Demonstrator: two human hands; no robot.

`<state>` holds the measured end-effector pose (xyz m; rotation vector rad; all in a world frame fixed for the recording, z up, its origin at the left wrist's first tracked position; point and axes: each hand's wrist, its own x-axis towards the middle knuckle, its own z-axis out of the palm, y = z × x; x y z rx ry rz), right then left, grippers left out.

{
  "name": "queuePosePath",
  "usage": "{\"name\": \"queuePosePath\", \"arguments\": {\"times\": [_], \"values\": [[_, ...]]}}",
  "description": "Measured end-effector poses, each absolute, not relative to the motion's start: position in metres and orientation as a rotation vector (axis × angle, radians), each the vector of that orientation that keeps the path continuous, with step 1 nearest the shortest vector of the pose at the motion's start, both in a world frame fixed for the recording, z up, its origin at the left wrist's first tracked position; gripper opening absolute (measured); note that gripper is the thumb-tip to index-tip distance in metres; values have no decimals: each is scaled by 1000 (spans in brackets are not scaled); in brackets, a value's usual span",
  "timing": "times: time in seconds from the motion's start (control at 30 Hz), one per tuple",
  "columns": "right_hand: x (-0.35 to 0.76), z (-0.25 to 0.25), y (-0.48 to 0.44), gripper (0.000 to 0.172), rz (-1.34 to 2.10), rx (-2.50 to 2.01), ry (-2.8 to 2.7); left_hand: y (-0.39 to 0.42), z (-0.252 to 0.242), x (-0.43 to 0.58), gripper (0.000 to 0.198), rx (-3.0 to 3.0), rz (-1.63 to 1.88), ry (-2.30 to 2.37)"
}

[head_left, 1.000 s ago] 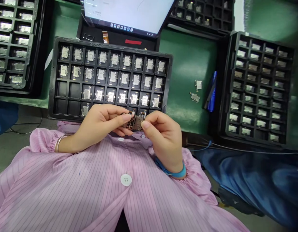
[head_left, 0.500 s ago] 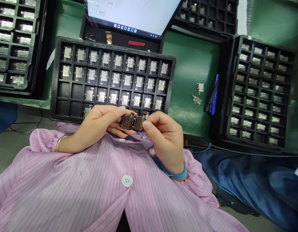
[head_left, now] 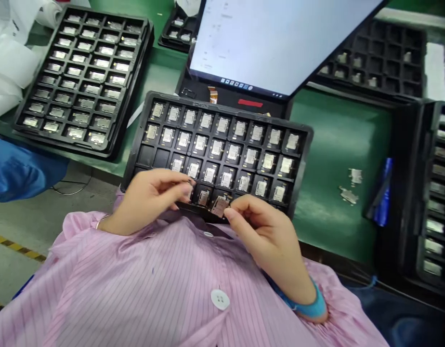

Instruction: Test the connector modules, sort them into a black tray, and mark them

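My right hand (head_left: pixel 268 241) pinches a small circuit board (head_left: pixel 219 206) between thumb and forefinger at its right edge. The board carries a brownish metal plate and is held over the front edge of a black compartment tray (head_left: pixel 309 144). To the left, my left hand (head_left: pixel 153 198) has its thumb and forefinger closed together above the same tray; what is between them, if anything, I cannot make out. Similar boards with silvery card-slot plates (head_left: pixel 233 152) lie singly in most compartments. Two compartments at the tray's left (head_left: pixel 146 155) hold nothing, and my hands hide part of the front row.
A laptop (head_left: pixel 240 86) stands behind the tray. Filled black trays (head_left: pixel 112 140) are stacked at left, with another stack (head_left: pixel 421 241) at right. Two loose boards (head_left: pixel 356 176) and a blue-wrapped object (head_left: pixel 386 193) lie on the green tabletop. A blue sleeve (head_left: pixel 23 168) shows at far left.
My hands have moved apart; earlier two boards were side by side between them. One board now stays in my right hand. The view has swung left, shifting everything rightward.
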<state>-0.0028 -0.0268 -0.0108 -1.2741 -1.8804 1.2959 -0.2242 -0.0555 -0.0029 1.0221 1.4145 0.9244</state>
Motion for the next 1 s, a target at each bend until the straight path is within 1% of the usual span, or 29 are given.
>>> {"name": "queuePosePath", "arguments": {"times": [0.07, 0.13, 0.23, 0.3, 0.43, 0.57, 0.63, 0.73, 0.83, 0.9, 1.0], "values": [[-18, -12, -18, 20, 1274, -1285, -1877, -61, 1, -243, 27, 1118, 988, 1637], [-38, -13, -11, 19, 1296, -1270, -1918, -66, 2, -258, 27, 1233, 905, 1797], [-72, -16, -3, 19, 1331, -1246, -2060, -70, -4, -268, 23, 1394, 737, 1972], [-92, -18, -1, 18, 1310, -1272, -2143, -72, -9, -271, 21, 1416, 715, 2079], [-116, -23, -1, 20, 1219, -1380, -2291, -73, -14, -275, 19, 1392, 651, 2190], [-123, -24, -5, 21, 1000, -1412, -2467, -71, -17, -278, 13, 1504, 562, 2250], [-118, -18, -8, 21, 933, -1393, -2507, -72, -17, -277, 14, 1492, 552, 2254], [-94, -2, -9, 23, 917, -1387, -2423, -76, -18, -277, 19, 1424, 516, 2283], [-41, 11, -1, 24, 822, -1490, -2181, -79, -20, -281, 23, 1479, 484, 2324], [11, 12, 10, 20, 659, -1639, -1980, -80, -22, -284, 24, 1487, 483, 2321], [96, -1, 29, 8, 390, -1955, -1750, -80, -21, -284, 23, 1421, 521, 2303]]}}
